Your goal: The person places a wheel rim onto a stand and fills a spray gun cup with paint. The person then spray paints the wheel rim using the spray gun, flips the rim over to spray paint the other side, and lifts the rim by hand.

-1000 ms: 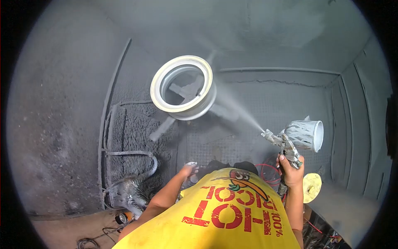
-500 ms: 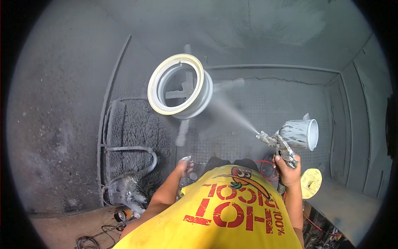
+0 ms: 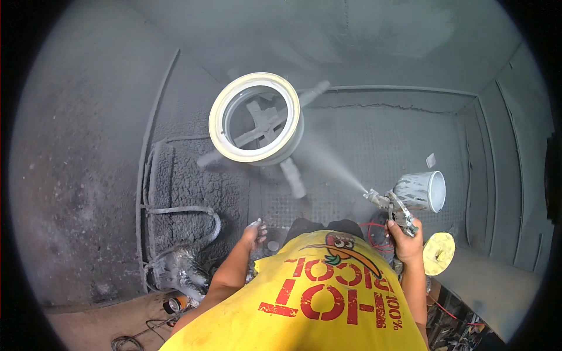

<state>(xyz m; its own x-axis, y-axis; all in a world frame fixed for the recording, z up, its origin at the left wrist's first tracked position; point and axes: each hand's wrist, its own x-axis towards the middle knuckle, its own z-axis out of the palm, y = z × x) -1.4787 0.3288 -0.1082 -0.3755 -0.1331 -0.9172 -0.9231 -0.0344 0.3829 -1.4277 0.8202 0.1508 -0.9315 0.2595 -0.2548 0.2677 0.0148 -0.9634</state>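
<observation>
My right hand (image 3: pixel 405 237) is wrapped round the handle of a paint-stained spray gun (image 3: pixel 391 206) with a white-streaked cup (image 3: pixel 420 191). From its nozzle a pale mist fans up and left to the side of a white wheel rim (image 3: pixel 297 131), which has a cream front edge. The rim rests on a grey cross-shaped stand (image 3: pixel 294 178) whose arms stick out beyond it. My left hand (image 3: pixel 254 234) hangs low beside my yellow shirt, fingers curled but apart, white paint on the fingertips and nothing visible in it.
Grey booth walls stand around a gridded floor (image 3: pixel 363 140). At the left are a crusted grey panel (image 3: pixel 199 181) and a bent pipe (image 3: pixel 181 209). A yellow disc (image 3: pixel 438 254) and a red hose (image 3: pixel 370 234) lie near my right arm; cables (image 3: pixel 126 342) are at the lower left.
The stand's arms have turned under the rim, and the rim's tilt has shifted. My right hand and the spray gun have moved slightly left, still spraying. My left hand has moved slightly left and up.
</observation>
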